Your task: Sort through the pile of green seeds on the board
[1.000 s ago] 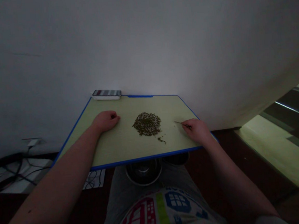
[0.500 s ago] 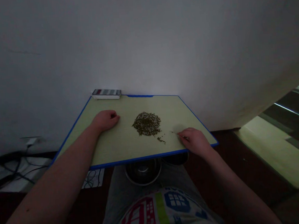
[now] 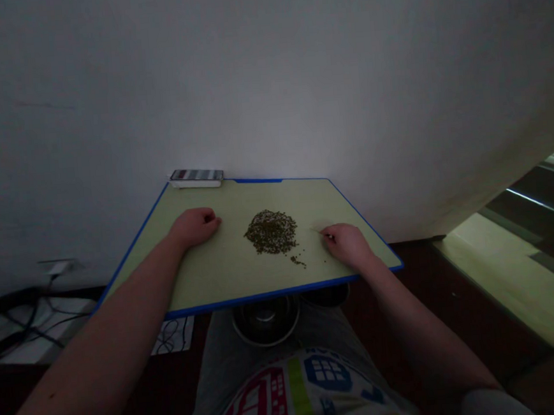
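A pale board with a blue rim point(image 3: 244, 280) lies across the lap. On its middle is a heap of small brownish-green grains or seeds point(image 3: 270, 232), with a few strays point(image 3: 298, 261) at its near right side. My left hand point(image 3: 195, 227) rests on the board to the left of the heap, fingers curled into a loose fist, and nothing shows in it. To the right of the heap, my right hand point(image 3: 346, 243) pinches a thin pale stick point(image 3: 315, 230), its tip pointing left toward the grains. One dark grain lies just below this hand.
A flat white box with a striped top point(image 3: 197, 178) stands at the board's far left corner, by the wall point(image 3: 268, 93). Under the near edge, a metal bowl point(image 3: 268, 336) sits on the lap beside a darker bowl point(image 3: 329, 295). Cables point(image 3: 36, 316) lie at the left.
My right hand has moved left and slightly away from me with the stick, uncovering a single grain on the board. My left hand keeps its place beside the heap.
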`<state>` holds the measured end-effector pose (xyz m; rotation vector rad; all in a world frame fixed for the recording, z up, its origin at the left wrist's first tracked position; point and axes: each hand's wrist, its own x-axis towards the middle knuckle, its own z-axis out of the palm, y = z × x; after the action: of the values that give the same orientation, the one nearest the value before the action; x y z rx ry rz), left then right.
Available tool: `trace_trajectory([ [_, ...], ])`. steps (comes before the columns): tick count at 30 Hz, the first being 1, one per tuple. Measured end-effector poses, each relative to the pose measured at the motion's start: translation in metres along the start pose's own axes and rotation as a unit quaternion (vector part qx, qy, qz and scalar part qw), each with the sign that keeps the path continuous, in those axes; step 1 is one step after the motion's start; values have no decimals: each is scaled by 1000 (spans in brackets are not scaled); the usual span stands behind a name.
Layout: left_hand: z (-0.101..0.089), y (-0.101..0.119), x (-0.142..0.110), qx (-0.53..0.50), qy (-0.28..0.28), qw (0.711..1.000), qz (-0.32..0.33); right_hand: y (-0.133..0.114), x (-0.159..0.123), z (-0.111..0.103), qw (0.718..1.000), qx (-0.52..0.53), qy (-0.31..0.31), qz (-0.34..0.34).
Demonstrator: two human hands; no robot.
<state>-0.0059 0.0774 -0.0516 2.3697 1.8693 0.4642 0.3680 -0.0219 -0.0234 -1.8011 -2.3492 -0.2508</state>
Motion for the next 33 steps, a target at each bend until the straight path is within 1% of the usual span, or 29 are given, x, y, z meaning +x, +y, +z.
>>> trace_trajectory([
  [3,0,0,-1,-7,4,1000,2,8,-6,-7,1000,20,8,21],
  [7,0,0,-1,-13,10,1000,-1,22,-28,-16,989,106,33,101],
  [10,1,-1,1,-17,14,1000,0,34,-44,-15,977,159,4,142],
  [13,1,-1,1,-17,7,1000,-3,39,-50,-7,970,183,-32,157],
  [16,1,-1,1,-12,3,1000,-8,31,-47,1,965,207,-36,157],
  [20,0,0,-1,-2,4,1000,-3,7,-36,6,961,226,-42,155],
  [23,-1,0,-1,1,5,1000,7,-11,-27,7,964,222,-46,141],
  [26,-1,1,-1,-2,5,1000,9,-24,-22,7,967,211,-48,134],
  [29,-1,1,-1,-8,1,1000,2,-27,-21,5,968,208,-55,130],
  [31,-1,1,-1,-12,1,1000,1,-22,-20,3,968,217,-61,113],
  [33,-1,1,-1,-13,2,1000,0,-12,-17,1,967,232,-69,81],
])
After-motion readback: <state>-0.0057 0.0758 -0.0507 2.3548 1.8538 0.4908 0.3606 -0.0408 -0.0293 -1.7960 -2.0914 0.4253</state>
